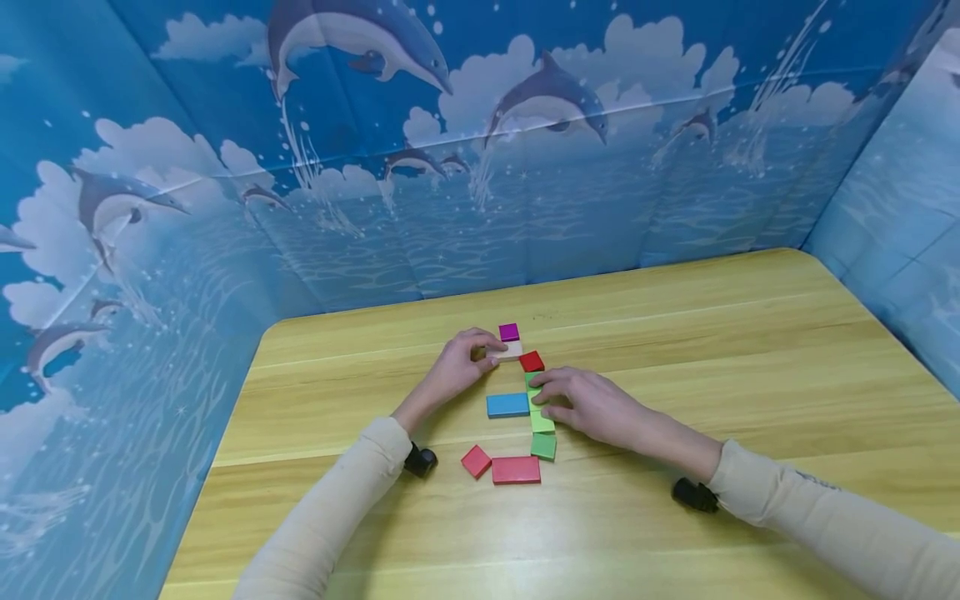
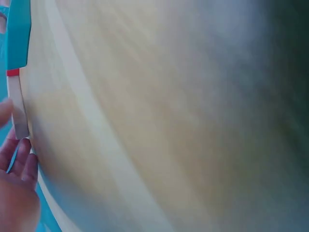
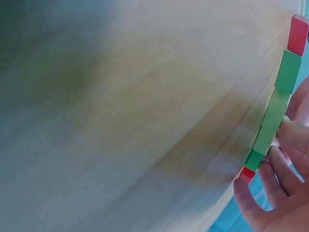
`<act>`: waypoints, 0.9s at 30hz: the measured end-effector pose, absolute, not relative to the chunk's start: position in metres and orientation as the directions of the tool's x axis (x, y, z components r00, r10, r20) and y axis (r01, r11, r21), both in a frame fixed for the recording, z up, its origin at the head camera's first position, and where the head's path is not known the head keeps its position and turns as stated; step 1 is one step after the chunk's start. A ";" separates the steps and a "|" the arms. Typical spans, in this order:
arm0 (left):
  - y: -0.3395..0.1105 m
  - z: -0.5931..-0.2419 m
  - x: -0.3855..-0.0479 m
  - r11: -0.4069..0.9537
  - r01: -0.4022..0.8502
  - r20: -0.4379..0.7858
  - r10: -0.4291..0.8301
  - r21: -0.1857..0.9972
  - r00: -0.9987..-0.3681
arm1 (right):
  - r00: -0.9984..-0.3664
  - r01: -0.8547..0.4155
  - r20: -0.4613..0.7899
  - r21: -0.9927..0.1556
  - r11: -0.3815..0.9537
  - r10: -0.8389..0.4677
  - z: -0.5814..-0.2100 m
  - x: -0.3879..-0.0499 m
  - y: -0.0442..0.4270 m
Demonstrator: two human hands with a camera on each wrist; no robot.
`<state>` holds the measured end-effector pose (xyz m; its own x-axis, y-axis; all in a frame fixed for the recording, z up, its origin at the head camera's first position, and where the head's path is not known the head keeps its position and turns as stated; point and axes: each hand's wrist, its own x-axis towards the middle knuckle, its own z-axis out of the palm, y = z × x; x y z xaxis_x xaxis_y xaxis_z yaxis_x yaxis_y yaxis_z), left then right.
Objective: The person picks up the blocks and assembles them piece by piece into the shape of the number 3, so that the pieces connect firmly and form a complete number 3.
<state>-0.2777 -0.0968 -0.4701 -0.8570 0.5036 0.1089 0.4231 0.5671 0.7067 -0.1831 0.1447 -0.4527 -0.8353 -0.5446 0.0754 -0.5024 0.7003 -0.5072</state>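
My left hand (image 1: 463, 360) is at the white block (image 1: 512, 350), its thumb and fingers on either side of it. In the left wrist view the left hand (image 2: 18, 179) has its fingertips at one end of that white block (image 2: 17, 104). My right hand (image 1: 592, 404) rests fairly straight fingers along a column of green blocks, touching the light green block (image 1: 542, 422). The right wrist view shows the right hand (image 3: 285, 193) with its fingers spread along the column's side. A purple block (image 1: 509, 332) sits behind the white one, and a red block (image 1: 532, 361) tops the column.
A blue block (image 1: 507, 406) lies left of the column. Nearer me are a darker green block (image 1: 543, 447), a long red block (image 1: 516, 470) and a tilted red square block (image 1: 476, 461). The wooden table (image 1: 712, 333) meets a dolphin-printed curtain (image 1: 585, 217) behind.
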 end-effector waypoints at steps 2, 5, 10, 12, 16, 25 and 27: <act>-0.097 -0.469 -0.277 0.557 0.385 0.091 0.482 0.736 -0.872 | -0.836 -0.501 0.075 -0.508 0.701 -0.543 -0.453 -0.183 0.145; -0.095 -0.466 -0.279 0.533 0.334 0.081 0.442 0.777 -0.893 | -0.838 -0.501 0.077 -0.504 0.704 -0.541 -0.453 -0.183 0.146; -0.091 -0.462 -0.284 0.522 0.322 0.098 0.411 0.790 -0.906 | -0.835 -0.505 0.082 -0.505 0.700 -0.544 -0.453 -0.183 0.146; -0.088 -0.461 -0.287 0.523 0.326 0.098 0.415 0.787 -0.904 | -0.833 -0.508 0.083 -0.508 0.696 -0.547 -0.453 -0.183 0.146; -0.082 -0.459 -0.292 0.532 0.346 0.094 0.443 0.773 -0.891 | -0.833 -0.511 0.088 -0.504 0.697 -0.547 -0.453 -0.182 0.146; -0.075 -0.455 -0.302 0.601 0.350 0.031 0.475 0.719 -0.879 | -0.829 -0.518 0.094 -0.501 0.693 -0.551 -0.453 -0.182 0.146; -0.076 -0.455 -0.304 0.614 0.333 0.022 0.457 0.716 -0.889 | -0.830 -0.517 0.093 -0.500 0.695 -0.550 -0.453 -0.182 0.146</act>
<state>-0.3042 -0.0758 -0.4554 -0.8893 0.4568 0.0221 0.3329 0.6135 0.7161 -0.1821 0.1462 -0.4532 -0.8297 -0.5504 0.0930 -0.5169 0.6946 -0.5004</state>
